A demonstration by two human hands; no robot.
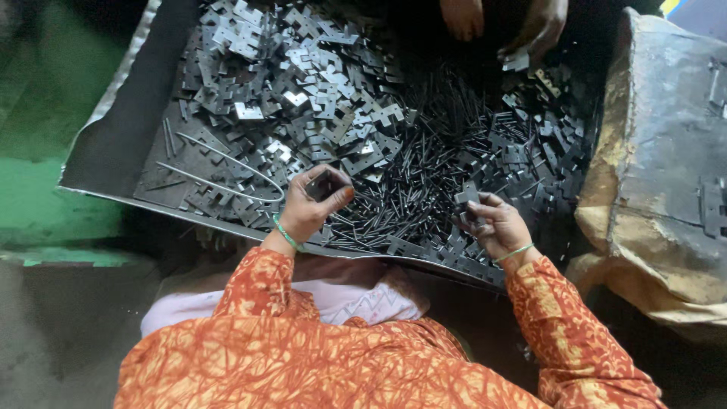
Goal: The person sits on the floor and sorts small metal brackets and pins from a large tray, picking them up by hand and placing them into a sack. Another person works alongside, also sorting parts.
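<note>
My left hand [312, 203] is closed around a small dark metal hinge plate [319, 184], held just above the near edge of a big dark metal tray [113, 148]. My right hand [496, 226] grips another dark hinge plate [467, 198] over the tray's near right part. Between the hands lies a heap of thin dark metal pins [424, 163]. A large pile of notched hinge plates [295, 83] fills the tray's far left. Both wrists wear green bangles, and my sleeves are orange patterned cloth.
Another person's two hands [503, 23] reach into the tray's far edge. A bent wire [219, 170] lies on the tray's left. A dirty tan sack [659, 174] with a few plates on it stands at the right. Green floor lies at the left.
</note>
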